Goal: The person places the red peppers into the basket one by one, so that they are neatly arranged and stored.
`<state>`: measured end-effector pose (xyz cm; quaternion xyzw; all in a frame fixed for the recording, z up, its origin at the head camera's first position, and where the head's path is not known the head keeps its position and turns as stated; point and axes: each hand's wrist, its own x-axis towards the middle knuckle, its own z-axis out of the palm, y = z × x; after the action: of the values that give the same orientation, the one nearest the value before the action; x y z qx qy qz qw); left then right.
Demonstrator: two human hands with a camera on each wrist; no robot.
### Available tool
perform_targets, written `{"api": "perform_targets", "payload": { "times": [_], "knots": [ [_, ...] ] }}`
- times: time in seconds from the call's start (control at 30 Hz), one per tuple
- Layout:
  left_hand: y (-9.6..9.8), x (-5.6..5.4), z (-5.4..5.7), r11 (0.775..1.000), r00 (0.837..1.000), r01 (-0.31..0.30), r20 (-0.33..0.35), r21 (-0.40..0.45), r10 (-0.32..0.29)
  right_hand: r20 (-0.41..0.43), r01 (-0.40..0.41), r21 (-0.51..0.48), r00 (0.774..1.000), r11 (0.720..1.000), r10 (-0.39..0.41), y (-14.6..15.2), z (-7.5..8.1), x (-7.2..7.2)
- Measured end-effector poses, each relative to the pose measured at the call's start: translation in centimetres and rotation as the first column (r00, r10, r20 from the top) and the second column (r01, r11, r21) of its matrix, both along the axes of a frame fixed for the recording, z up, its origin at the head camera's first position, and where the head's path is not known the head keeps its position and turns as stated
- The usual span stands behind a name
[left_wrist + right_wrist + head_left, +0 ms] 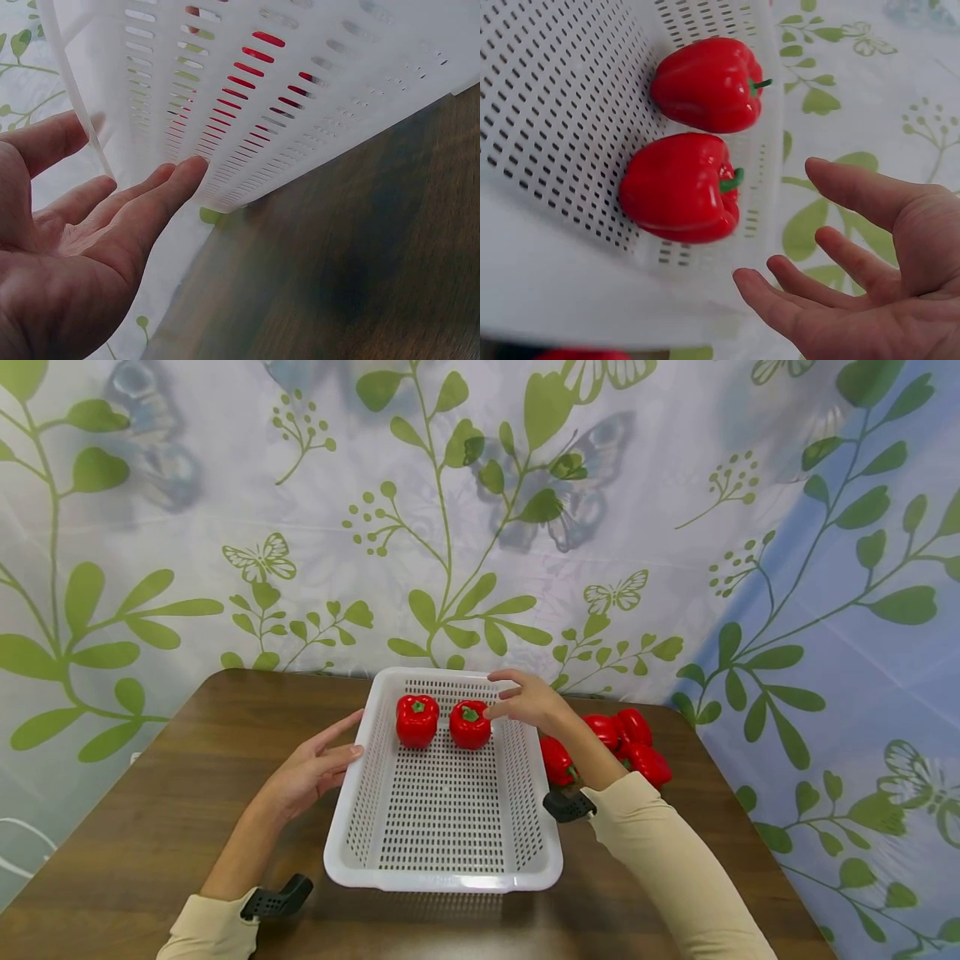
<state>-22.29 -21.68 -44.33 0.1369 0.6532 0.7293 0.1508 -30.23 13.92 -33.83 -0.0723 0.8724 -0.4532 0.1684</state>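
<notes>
A white perforated plastic basket [450, 883] stands on the wooden table, with two red bell peppers side by side in its far end. The left pepper [417, 722] and the right pepper [470, 725] both have green stems. My left hand [311, 770] is at the basket's left side, its fingers extended; in the left wrist view, fingertips lie right at the slotted wall [247, 90]. Over the far right corner hovers my right hand [528, 700], fingers spread and holding nothing, close to the right pepper in the head view. In the right wrist view it is apart from both peppers.
More red peppers [649, 765] lie on the table [225, 760] to the basket's right, partly hidden by my right forearm. A curtain with green leaves and butterflies [300, 510] hangs behind the table and along its right side. A white cable [22, 847] is at the far left.
</notes>
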Motion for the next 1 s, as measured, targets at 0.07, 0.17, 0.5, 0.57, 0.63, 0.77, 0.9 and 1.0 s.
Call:
{"api": "perform_targets", "payload": {
  "times": [0.07, 0.17, 0.5, 0.57, 0.63, 0.77, 0.9, 1.0],
  "knots": [
    [0.0, 0.0, 0.0, 1.0, 1.0, 0.001, 0.0, -0.001, -0.001, -0.017, -0.01, 0.01, 1.0, 1.0, 0.01, 0.6, 0.3, 0.4],
    [0.0, -0.1, -0.1, 1.0, 1.0, 0.005, 0.001, 0.003, -0.005, -0.042, -0.017, 0.023, 0.999, 1.0, 0.018, 1.7, 0.6, 0.8],
    [0.0, 0.0, 0.0, 1.0, 1.0, 0.009, -0.003, 0.011, -0.009, -0.108, 0.01, 0.121, 0.994, 0.993, 0.003, 6.0, 2.1, 2.2],
    [0.0, 0.0, 0.0, 1.0, 1.0, 0.006, -0.001, 0.006, -0.006, -0.111, 0.015, 0.134, 0.994, 0.991, 0.0, 7.2, 2.3, 2.5],
    [0.0, 0.0, 0.0, 1.0, 1.0, 0.003, 0.001, 0.001, -0.003, -0.116, 0.022, 0.148, 0.993, 0.989, -0.005, 8.3, 2.4, 2.7],
    [0.1, 0.0, 0.0, 1.0, 1.0, 0.001, 0.003, -0.004, -0.001, -0.124, 0.028, 0.184, 0.992, 0.983, -0.005, 10.4, 2.6, 3.2],
    [0.1, 0.0, -0.1, 1.0, 1.0, 0.0, 0.002, -0.001, 0.0, -0.131, 0.041, 0.204, 0.991, 0.978, -0.014, 12.3, 2.5, 3.7],
    [0.0, 0.0, -0.2, 1.0, 1.0, 0.004, -0.002, 0.008, -0.004, -0.139, 0.062, 0.213, 0.99, 0.975, -0.033, 13.6, 2.2, 3.9]
  ]
}}
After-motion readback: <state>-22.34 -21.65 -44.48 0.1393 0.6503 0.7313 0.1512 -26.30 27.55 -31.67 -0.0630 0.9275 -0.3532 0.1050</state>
